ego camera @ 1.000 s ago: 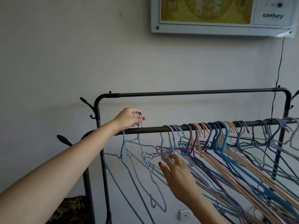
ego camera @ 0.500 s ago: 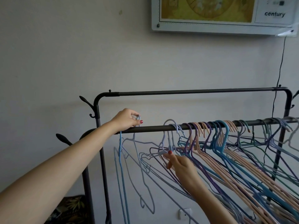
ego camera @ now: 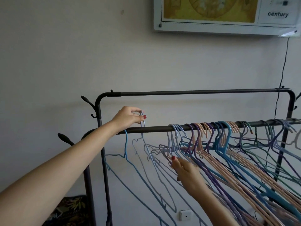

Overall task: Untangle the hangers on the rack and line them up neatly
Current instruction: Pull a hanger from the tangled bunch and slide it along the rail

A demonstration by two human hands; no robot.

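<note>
A black rack has a lower rail (ego camera: 156,128) carrying many thin hangers. My left hand (ego camera: 127,118) pinches the hook of a pale lilac hanger (ego camera: 142,121) above the rail's left end; a blue hanger (ego camera: 125,144) hangs just beside it. To the right sits a tangled bunch of hangers (ego camera: 228,144) in lilac, purple, peach, blue and green, their hooks crowded on the rail. My right hand (ego camera: 185,170) is below the rail, fingers closed on the shoulders of lilac hangers (ego camera: 169,149) at the bunch's left edge.
The rack's upper bar (ego camera: 195,92) runs above, with coat pegs (ego camera: 88,101) on its left post. A framed picture (ego camera: 228,15) hangs on the wall, a thin cable (ego camera: 283,67) drops from it. A wall socket (ego camera: 185,215) and a leaf-patterned cushion (ego camera: 71,207) are low down.
My right hand came up into the left edge of the bunch and closed on lilac hangers; one lilac hook lifted, then settled back on the rail. My left hand stayed on its hook.
</note>
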